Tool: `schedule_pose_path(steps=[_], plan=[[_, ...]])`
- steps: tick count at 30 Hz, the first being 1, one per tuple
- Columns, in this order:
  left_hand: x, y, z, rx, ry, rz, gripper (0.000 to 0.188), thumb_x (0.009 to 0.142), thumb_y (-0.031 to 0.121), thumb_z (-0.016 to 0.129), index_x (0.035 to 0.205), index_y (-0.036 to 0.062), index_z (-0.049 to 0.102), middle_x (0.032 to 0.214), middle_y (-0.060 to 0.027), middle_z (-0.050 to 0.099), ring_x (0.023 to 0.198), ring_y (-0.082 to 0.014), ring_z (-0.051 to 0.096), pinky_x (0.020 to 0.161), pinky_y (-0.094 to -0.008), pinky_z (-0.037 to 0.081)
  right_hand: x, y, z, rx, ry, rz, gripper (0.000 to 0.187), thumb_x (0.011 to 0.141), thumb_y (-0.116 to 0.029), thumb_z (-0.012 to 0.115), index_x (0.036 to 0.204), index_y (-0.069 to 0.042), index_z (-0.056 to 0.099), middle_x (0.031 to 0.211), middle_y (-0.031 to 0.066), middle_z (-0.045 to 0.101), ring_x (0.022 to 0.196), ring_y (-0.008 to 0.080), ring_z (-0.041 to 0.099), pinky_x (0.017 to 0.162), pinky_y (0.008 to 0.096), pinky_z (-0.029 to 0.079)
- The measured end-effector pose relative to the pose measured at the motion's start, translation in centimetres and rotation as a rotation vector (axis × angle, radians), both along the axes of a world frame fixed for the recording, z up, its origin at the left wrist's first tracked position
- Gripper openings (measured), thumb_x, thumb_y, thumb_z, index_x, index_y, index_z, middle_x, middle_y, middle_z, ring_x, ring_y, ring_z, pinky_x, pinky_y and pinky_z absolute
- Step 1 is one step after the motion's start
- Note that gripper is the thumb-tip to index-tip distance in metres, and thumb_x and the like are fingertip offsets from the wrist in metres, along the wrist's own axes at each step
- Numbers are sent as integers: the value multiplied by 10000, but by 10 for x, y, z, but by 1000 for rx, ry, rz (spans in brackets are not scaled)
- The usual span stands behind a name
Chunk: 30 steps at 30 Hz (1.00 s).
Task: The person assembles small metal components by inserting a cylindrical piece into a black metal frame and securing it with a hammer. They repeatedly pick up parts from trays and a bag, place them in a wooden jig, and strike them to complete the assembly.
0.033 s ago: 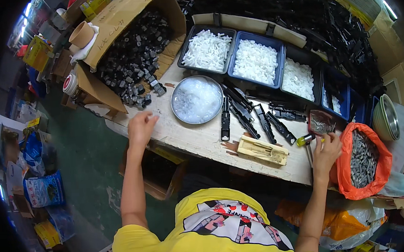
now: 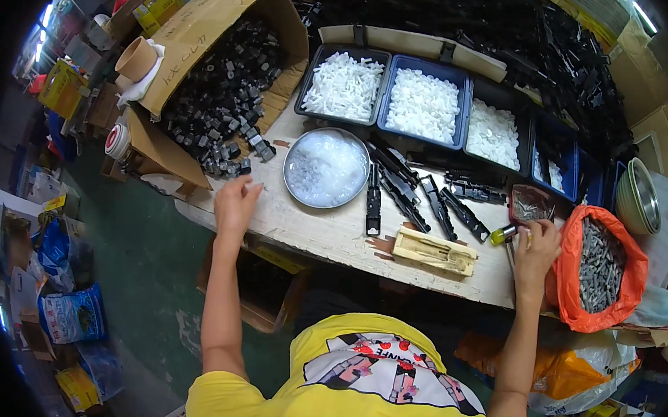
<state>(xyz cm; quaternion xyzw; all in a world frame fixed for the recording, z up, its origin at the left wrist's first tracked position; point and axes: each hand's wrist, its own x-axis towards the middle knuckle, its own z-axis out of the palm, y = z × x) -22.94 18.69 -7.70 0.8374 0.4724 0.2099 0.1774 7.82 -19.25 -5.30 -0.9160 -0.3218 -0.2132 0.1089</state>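
Observation:
My left hand [image 2: 235,206] hovers at the table's near left edge, its fingers loosely bent, the thumb apart and nothing visible in them. Beyond it lies a pile of small black blocks [image 2: 222,100] spilling from a carton. To its right is a round metal bowl [image 2: 327,200] with clear, whitish small pieces. My right hand [image 2: 537,252] closes around a yellow-and-black handled tool [image 2: 504,234], whose far end is hidden. Close by sit a small reddish tray [image 2: 531,204] of metal pins and an orange bag [image 2: 571,293] full of grey metal parts. A cream slotted block [image 2: 434,252] lies between my hands.
Several long black assemblies [image 2: 434,205] lie mid-table. Behind them stand trays of white pieces, including a blue tray [image 2: 466,106]. Black parts [image 2: 491,19] are heaped at the back. Nested bowls [image 2: 637,195] stand at right; an open carton [image 2: 252,311] sits under the table edge.
My left hand has shifted slightly up and right, with its fingers more bent. My right hand has moved a little left with the tool.

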Motion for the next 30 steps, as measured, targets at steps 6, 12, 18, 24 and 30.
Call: schedule_pose_path(steps=[6, 12, 18, 24, 30], plan=[[57, 36, -15, 158, 22, 17, 384, 756, 267, 656, 1061, 43, 590, 914, -191, 565, 839, -361, 585, 698, -447, 456, -3, 44, -6, 80, 99, 253, 70, 742, -91, 632, 799, -71, 598, 864, 66, 551, 858, 256, 502, 730, 392, 337], [75, 31, -8, 184, 111, 30, 326, 751, 233, 637, 1007, 35, 592, 962, -187, 539, 856, -401, 574, 705, -481, 465, -30, 88, 3, 29, 207, 462, 66, 735, -96, 641, 792, -83, 611, 861, 50, 554, 850, 237, 496, 711, 374, 323], [47, 21, -16, 255, 33, -155, 322, 676, 73, 576, 992, 12, 575, 956, -188, 519, 869, -375, 536, 753, -435, 444, -50, 104, -13, -101, 313, 618, 114, 735, -98, 639, 848, -102, 622, 885, 29, 548, 873, 219, 488, 727, 378, 321], [25, 7, -25, 406, -17, -204, 262, 684, 21, 542, 944, -9, 567, 880, -170, 520, 874, -354, 505, 758, -417, 425, -36, 95, -24, 8, 370, 698, 238, 700, -17, 615, 931, -72, 599, 1008, 62, 555, 952, 242, 499, 815, 379, 336], [12, 6, -35, 456, -128, -235, 222, 698, -22, 520, 918, -20, 556, 896, -167, 538, 844, -332, 508, 745, -416, 417, -28, 81, -21, 10, 366, 330, 310, 711, -46, 635, 1014, -92, 591, 1036, 80, 541, 994, 257, 471, 830, 381, 323]])
